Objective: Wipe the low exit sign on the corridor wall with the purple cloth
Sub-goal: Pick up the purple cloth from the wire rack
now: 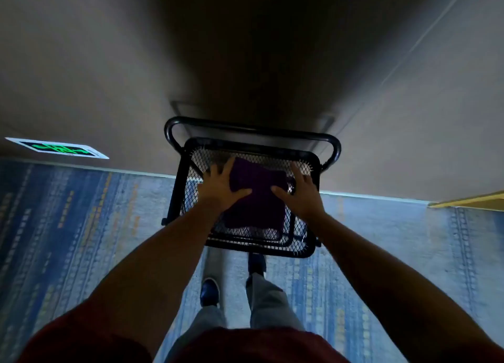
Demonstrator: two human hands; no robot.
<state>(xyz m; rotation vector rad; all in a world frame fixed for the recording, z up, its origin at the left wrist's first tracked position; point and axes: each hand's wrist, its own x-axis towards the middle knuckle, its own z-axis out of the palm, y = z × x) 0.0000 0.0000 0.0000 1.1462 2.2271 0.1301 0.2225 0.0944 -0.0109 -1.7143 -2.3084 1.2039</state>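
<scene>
A black cart of round metal tube is seen from above, pushed close to a smooth grey-brown wall; its top tray is a rounded rectangle of open diamond mesh, through which a lower shelf is dimly made out. On the mesh a cloth is laid, deep purple, soft and matte, folded into a rough square with a slightly sagging near edge. The left hand is spread flat, fingers splayed wide, its thumb and palm edge pressed on the cloth's left side while the fingertips rest on the mesh beyond it. The right hand is likewise opened flat, thumb pointed inward onto the cloth's right edge, the other fingers fanned over the tray's far right corner. Nothing is gripped by either hand; the cloth lies between them, touched from both sides. The sign, a thin white-framed rectangle with glowing green marks on a dark face, is set low on the wall just above the floor line, well apart to the left of the cart. Below, a blue carpet with worn streaks and rows of yellow dashes is seen, with grey trouser legs and dark shoes standing on it.
</scene>
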